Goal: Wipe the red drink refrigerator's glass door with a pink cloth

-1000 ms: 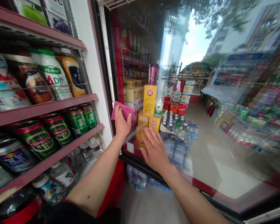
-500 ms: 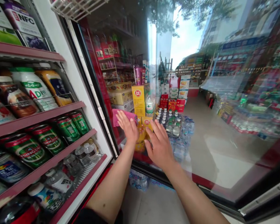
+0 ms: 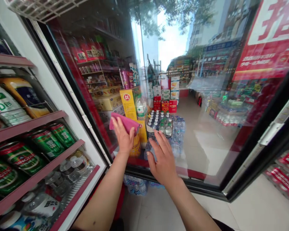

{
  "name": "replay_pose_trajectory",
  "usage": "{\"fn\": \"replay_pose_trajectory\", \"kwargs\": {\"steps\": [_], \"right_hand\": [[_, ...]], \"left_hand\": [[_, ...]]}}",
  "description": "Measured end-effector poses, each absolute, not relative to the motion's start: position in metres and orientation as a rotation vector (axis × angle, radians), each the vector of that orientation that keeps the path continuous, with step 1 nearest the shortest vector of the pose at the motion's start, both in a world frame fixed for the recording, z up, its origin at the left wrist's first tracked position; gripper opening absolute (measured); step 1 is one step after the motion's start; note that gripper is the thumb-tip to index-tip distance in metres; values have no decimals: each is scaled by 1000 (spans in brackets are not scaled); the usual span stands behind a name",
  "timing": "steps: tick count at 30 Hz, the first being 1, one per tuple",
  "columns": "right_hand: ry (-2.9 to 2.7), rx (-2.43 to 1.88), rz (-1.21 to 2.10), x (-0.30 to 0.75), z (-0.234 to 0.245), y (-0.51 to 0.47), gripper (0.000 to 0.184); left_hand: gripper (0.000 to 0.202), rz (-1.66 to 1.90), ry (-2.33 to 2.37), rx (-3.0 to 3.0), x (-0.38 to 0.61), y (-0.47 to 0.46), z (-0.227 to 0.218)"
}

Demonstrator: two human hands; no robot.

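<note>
A cooler's glass door (image 3: 207, 106) stands swung open in front of me. My left hand (image 3: 122, 136) presses a pink cloth (image 3: 126, 122) flat against the lower left of the glass, fingers stretched over it. My right hand (image 3: 162, 158) lies open on the glass just right of it, fingers spread and holding nothing. Through the glass I see stacked yellow boxes (image 3: 128, 104) and a pack of small bottles (image 3: 162, 123).
The open cooler's red shelves (image 3: 33, 123) at left carry green cans (image 3: 47, 142), large bottles (image 3: 4, 104) and water bottles (image 3: 69, 170). The door's black frame (image 3: 262, 150) runs along bottom and right. Packs of water (image 3: 136, 186) sit on the pale tiled floor (image 3: 260, 205).
The view has swung right, showing more of the door and its right frame. Both hands stay on the glass; the left hand with the cloth has shifted a little left and down.
</note>
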State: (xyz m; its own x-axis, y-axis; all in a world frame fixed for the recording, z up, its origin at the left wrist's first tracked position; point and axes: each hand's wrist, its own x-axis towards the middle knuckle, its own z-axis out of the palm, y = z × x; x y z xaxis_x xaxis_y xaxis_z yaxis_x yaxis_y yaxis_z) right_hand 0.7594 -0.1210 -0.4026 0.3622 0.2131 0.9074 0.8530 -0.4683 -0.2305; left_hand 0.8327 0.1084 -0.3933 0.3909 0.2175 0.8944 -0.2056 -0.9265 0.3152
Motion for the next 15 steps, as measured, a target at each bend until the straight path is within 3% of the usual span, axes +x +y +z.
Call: {"fn": "replay_pose_trajectory", "kwargs": {"steps": [3, 9, 15], "right_hand": [[-887, -1883, -1090, 750, -413, -127, 46], [-757, -1870, -1071, 724, -435, -154, 47], [-671, -1888, -1109, 711, -440, -190, 41]], "left_hand": [[102, 1600, 146, 2150, 838, 112, -389], [86, 1606, 216, 2129, 850, 58, -392], [89, 1542, -84, 2371, 843, -27, -406]]}}
